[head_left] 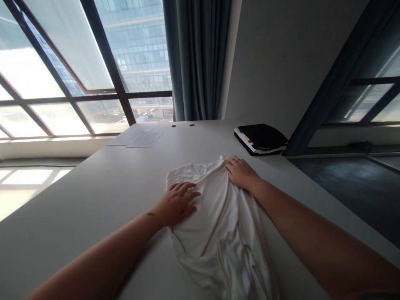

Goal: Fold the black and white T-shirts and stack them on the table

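A white cloth garment (pixel 215 208) lies wrinkled on the white table (pixel 125 183), its near part bunched in loose folds that run out of the frame. My left hand (pixel 178 203) rests on the cloth's left side, fingers spread and pointing right. Farther off, my right hand (pixel 242 173) touches the cloth's upper right edge near a small gathered bit; its fingers are somewhat apart and lie over the fabric, with no clear pinch.
A stack of folded black and white cloth (pixel 262 138) lies at the table's back right. Paper sheets (pixel 144 138) lie at the back left. Two round holes sit by the far edge, before a blue curtain (pixel 196 62) and windows.
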Tool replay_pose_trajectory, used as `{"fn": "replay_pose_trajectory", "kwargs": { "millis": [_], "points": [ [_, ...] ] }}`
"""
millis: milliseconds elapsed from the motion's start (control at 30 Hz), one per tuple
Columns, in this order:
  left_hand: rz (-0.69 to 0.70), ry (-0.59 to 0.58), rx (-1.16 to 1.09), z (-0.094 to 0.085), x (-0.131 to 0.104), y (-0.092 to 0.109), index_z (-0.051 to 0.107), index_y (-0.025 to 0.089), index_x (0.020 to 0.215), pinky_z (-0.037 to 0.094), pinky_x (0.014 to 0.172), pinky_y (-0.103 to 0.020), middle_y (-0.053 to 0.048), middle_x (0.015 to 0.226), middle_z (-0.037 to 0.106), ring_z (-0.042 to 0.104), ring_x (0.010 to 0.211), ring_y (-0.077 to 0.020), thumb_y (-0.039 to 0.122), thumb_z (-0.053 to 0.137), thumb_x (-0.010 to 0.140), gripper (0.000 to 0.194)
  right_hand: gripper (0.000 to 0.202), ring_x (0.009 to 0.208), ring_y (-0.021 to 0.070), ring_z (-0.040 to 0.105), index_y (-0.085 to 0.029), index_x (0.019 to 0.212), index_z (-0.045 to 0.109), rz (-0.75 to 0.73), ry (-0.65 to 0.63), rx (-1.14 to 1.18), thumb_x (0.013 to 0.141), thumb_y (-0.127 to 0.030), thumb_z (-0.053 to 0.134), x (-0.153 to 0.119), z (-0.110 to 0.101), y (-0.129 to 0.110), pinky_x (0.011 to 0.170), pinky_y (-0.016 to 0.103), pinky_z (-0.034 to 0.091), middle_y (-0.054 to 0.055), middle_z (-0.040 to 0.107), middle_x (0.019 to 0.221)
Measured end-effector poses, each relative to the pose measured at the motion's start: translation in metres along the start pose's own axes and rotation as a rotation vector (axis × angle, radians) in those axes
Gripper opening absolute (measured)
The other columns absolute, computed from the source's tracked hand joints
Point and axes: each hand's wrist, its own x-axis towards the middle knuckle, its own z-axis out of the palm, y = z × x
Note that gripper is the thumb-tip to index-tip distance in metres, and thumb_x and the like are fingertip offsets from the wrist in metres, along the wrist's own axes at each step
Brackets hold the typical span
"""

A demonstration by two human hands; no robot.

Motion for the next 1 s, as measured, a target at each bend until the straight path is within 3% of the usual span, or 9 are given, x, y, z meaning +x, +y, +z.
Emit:
{"fn": "replay_pose_trajectory", "kwargs": {
  "millis": [67, 167, 333, 467, 600, 733, 833, 933, 1000],
  "points": [
    [-0.087, 0.004, 0.126, 0.012, 0.001, -0.019, 0.058, 0.027, 0.146, 0.037, 0.122, -0.055, -0.012, 0.159, 0.05, 0.044, 0.149, -0.0349, 0.044, 0.057, 0.101, 0.048, 0.048, 0.145, 0.03, 0.045, -0.013, 0.146, 0.062, -0.083, -0.025, 0.066, 0.102, -0.027, 0.045, 0.003, 0.004, 0.0, 0.122, 0.043, 0.037, 0.016, 0.049, 0.158],
    [-0.322, -0.006, 0.248, 0.012, 0.001, -0.039, 0.061, 0.026, 0.141, 0.047, 0.113, -0.048, -0.011, 0.151, 0.058, 0.055, 0.138, -0.0322, 0.042, 0.051, 0.103, 0.043, 0.052, 0.137, 0.0301, 0.053, -0.017, 0.152, 0.057, -0.01, -0.069, 0.128, 0.106, -0.038, 0.044, 0.005, 0.009, 0.005, 0.117, 0.042, 0.043, 0.015, 0.05, 0.157],
    [-0.655, -0.053, 0.426, -0.005, 0.001, -0.056, 0.066, 0.013, 0.123, 0.052, 0.1, -0.039, -0.019, 0.128, 0.068, 0.067, 0.116, -0.0302, 0.036, 0.044, 0.103, 0.037, 0.053, 0.138, 0.0357, 0.051, -0.022, 0.15, 0.058, 0.251, -0.066, 0.096, 0.105, -0.048, 0.046, 0.004, 0.015, 0.027, 0.115, 0.05, 0.042, 0.016, 0.048, 0.157],
    [-0.796, -0.071, 0.436, -0.016, 0.002, -0.067, 0.063, 0.015, 0.119, 0.052, 0.093, -0.038, -0.018, 0.118, 0.073, 0.07, 0.112, -0.0303, 0.037, 0.043, 0.102, 0.034, 0.059, 0.136, 0.0397, 0.051, -0.027, 0.153, 0.056, 0.464, -0.113, 0.088, 0.104, -0.058, 0.042, 0.007, 0.024, 0.05, 0.108, 0.058, 0.044, 0.016, 0.052, 0.152],
    [-0.932, -0.03, 0.399, -0.032, -0.004, -0.087, 0.058, 0.019, 0.122, 0.053, 0.082, -0.037, -0.015, 0.11, 0.077, 0.074, 0.104, -0.031, 0.035, 0.042, 0.1, 0.031, 0.059, 0.138, 0.0353, 0.051, -0.021, 0.149, 0.058, 0.498, -0.127, 0.106, 0.105, -0.055, 0.039, 0.009, 0.032, 0.068, 0.11, 0.051, 0.043, 0.017, 0.054, 0.151],
    [-1.122, -0.034, 0.408, -0.052, -0.024, -0.116, 0.056, 0.016, 0.128, 0.053, 0.081, -0.039, -0.02, 0.112, 0.075, 0.073, 0.105, -0.0337, 0.031, 0.047, 0.097, 0.036, 0.058, 0.142, 0.0368, 0.046, -0.019, 0.147, 0.061, 0.476, -0.091, 0.047, 0.105, -0.054, 0.041, 0.009, 0.032, 0.064, 0.116, 0.056, 0.036, 0.02, 0.052, 0.152],
    [-1.096, 0.013, 0.531, -0.058, -0.033, -0.122, 0.059, 0.012, 0.127, 0.053, 0.087, -0.041, -0.023, 0.125, 0.07, 0.067, 0.116, -0.0363, 0.025, 0.049, 0.094, 0.037, 0.054, 0.146, 0.0353, 0.042, -0.016, 0.144, 0.064, 0.314, -0.002, -0.003, 0.104, -0.047, 0.045, 0.011, 0.03, 0.051, 0.121, 0.052, 0.031, 0.02, 0.053, 0.152],
    [-0.877, 0.136, 0.615, -0.048, -0.028, -0.109, 0.061, 0.015, 0.13, 0.049, 0.099, -0.044, -0.019, 0.137, 0.064, 0.062, 0.125, -0.0343, 0.023, 0.043, 0.097, 0.039, 0.057, 0.148, 0.0299, 0.041, -0.013, 0.153, 0.055, 0.205, -0.042, 0.076, 0.106, -0.043, 0.041, 0.013, 0.032, 0.038, 0.124, 0.041, 0.031, 0.018, 0.048, 0.158],
    [-0.76, 0.073, 0.522, -0.035, -0.02, -0.097, 0.06, 0.019, 0.137, 0.047, 0.106, -0.046, -0.015, 0.141, 0.064, 0.061, 0.127, -0.0322, 0.031, 0.037, 0.102, 0.044, 0.062, 0.151, 0.0289, 0.039, -0.014, 0.16, 0.046, 0.195, -0.103, 0.133, 0.107, -0.045, 0.039, 0.013, 0.034, 0.035, 0.125, 0.039, 0.03, 0.017, 0.042, 0.163]
  ]
}}
